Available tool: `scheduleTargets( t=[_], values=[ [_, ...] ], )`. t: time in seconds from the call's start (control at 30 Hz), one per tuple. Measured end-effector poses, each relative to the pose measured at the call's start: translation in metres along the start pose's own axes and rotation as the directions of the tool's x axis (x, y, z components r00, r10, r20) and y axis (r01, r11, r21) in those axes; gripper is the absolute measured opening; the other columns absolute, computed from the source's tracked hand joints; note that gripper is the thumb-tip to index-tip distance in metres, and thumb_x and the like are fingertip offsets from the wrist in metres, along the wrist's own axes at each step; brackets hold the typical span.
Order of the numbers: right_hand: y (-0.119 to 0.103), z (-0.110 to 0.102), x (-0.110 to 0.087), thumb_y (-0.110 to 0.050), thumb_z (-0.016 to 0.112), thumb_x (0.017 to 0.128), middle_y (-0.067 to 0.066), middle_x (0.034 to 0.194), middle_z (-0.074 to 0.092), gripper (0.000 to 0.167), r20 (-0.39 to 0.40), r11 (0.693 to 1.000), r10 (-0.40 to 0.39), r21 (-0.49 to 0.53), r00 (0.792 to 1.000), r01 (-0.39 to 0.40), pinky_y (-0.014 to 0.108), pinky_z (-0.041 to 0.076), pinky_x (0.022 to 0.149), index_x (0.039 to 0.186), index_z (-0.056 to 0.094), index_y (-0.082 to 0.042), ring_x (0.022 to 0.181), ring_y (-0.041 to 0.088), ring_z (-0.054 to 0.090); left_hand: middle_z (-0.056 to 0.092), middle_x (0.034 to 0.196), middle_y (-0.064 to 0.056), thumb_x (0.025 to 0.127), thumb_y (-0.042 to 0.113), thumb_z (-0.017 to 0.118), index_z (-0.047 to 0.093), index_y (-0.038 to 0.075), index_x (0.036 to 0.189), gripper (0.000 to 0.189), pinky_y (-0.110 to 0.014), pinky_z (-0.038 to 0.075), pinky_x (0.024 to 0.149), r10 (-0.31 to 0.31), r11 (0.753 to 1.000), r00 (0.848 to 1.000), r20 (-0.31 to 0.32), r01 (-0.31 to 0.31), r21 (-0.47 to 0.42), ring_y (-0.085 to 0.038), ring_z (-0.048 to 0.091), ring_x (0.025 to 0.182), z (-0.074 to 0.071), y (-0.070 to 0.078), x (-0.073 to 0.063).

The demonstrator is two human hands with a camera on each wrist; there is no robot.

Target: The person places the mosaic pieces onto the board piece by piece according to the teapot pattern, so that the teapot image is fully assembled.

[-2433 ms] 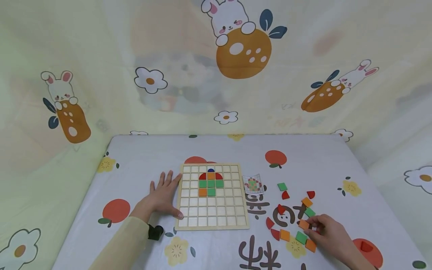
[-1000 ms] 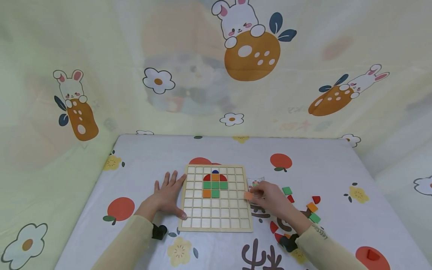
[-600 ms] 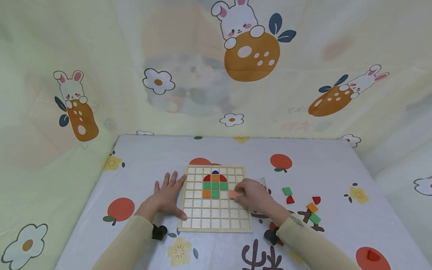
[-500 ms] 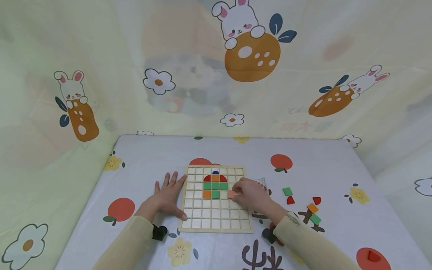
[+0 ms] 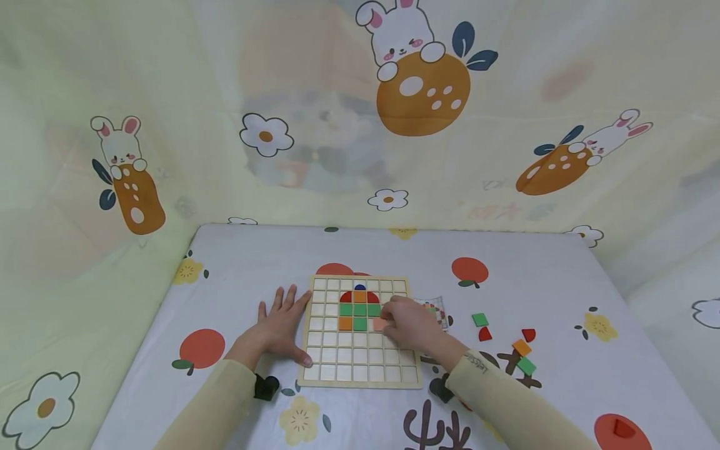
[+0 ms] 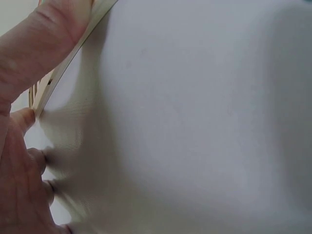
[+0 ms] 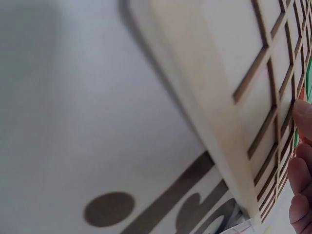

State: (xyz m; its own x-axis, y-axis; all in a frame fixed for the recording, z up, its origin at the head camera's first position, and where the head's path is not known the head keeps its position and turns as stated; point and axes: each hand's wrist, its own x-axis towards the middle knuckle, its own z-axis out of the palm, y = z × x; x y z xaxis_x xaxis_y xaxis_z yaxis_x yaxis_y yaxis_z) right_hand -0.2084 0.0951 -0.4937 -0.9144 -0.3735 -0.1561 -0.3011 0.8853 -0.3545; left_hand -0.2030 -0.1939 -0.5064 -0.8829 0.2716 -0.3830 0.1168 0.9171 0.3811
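Note:
My left hand (image 5: 275,328) lies spread with fingers straight along the left edge of the wooden grid board (image 5: 360,377), its thumb and index fingertip right at the frame. In the left wrist view the thumb (image 6: 48,41) rests against the board's side. Over the fourth row, my right hand (image 5: 415,324) pinches an orange square tile (image 5: 379,324) by its right side, close beside a green tile (image 5: 359,324) set in the grid. More tiles sit above: a blue piece (image 5: 360,287), red rounded pieces (image 5: 345,297), an orange square (image 5: 359,297) and a green row (image 5: 359,310).
A small printed pattern card (image 5: 437,307) lies right of the board, partly behind my right hand. Loose pieces lie farther right, including a green tile (image 5: 480,320), a red piece (image 5: 485,334) and an orange tile (image 5: 522,347). My right sleeve (image 5: 506,394) covers others.
My right hand has picked up the orange tile from the loose pieces and carried it left onto the board, up to the green tile. The left hand has stayed at the board's edge.

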Motion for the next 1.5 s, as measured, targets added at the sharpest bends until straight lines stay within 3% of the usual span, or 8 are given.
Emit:
scheduleTargets(
  t=[0.4,1.03,1.33,1.5],
  values=[
    [-0.0056,-0.0045,0.0026,-0.014,0.079,0.089,0.003,0.096,0.069,0.015,0.068,0.998,0.025,0.052,0.997,-0.029,0.037,0.058,0.086,0.102,0.077,-0.007,0.085,0.016,0.060,0.002,0.172,-0.021,0.059,0.049,0.097,0.016,0.015,0.165,0.138,-0.078,-0.002,0.118,0.014,1.000,1.000,0.003,-0.014,-0.023,-0.048,-0.008,0.158,-0.0018,0.0001,-0.0019],
    [-0.0088,-0.0012,0.0021,-0.017,0.081,0.089,0.006,0.101,0.073,0.022,0.050,0.998,0.008,0.067,0.999,-0.011,0.037,0.060,0.088,0.108,0.077,-0.006,0.089,0.016,0.064,0.003,0.172,-0.021,0.059,0.048,0.097,0.017,0.015,0.165,0.137,-0.078,-0.002,0.118,0.010,1.000,1.000,-0.001,-0.010,-0.021,-0.048,-0.006,0.158,-0.0027,0.0018,-0.0032],
    [-0.0093,-0.0026,0.0011,-0.013,0.076,0.093,0.007,0.105,0.075,0.020,0.068,0.995,0.006,0.094,0.998,-0.012,0.038,0.060,0.090,0.111,0.078,-0.004,0.093,0.017,0.065,0.003,0.172,-0.021,0.058,0.050,0.098,0.017,0.015,0.165,0.138,-0.078,0.000,0.118,0.014,1.000,1.000,-0.005,-0.014,-0.015,-0.048,-0.006,0.158,-0.0022,0.0011,-0.0028],
    [-0.0058,-0.0037,-0.0003,-0.010,0.075,0.092,0.005,0.102,0.073,0.017,0.030,0.995,-0.017,0.099,0.999,0.014,0.037,0.058,0.086,0.108,0.079,-0.005,0.089,0.015,0.062,0.003,0.172,-0.022,0.058,0.050,0.097,0.018,0.014,0.165,0.138,-0.078,0.001,0.118,0.016,1.000,1.000,-0.008,-0.016,-0.011,-0.049,-0.004,0.158,-0.0026,0.0011,-0.0028]
  ],
)
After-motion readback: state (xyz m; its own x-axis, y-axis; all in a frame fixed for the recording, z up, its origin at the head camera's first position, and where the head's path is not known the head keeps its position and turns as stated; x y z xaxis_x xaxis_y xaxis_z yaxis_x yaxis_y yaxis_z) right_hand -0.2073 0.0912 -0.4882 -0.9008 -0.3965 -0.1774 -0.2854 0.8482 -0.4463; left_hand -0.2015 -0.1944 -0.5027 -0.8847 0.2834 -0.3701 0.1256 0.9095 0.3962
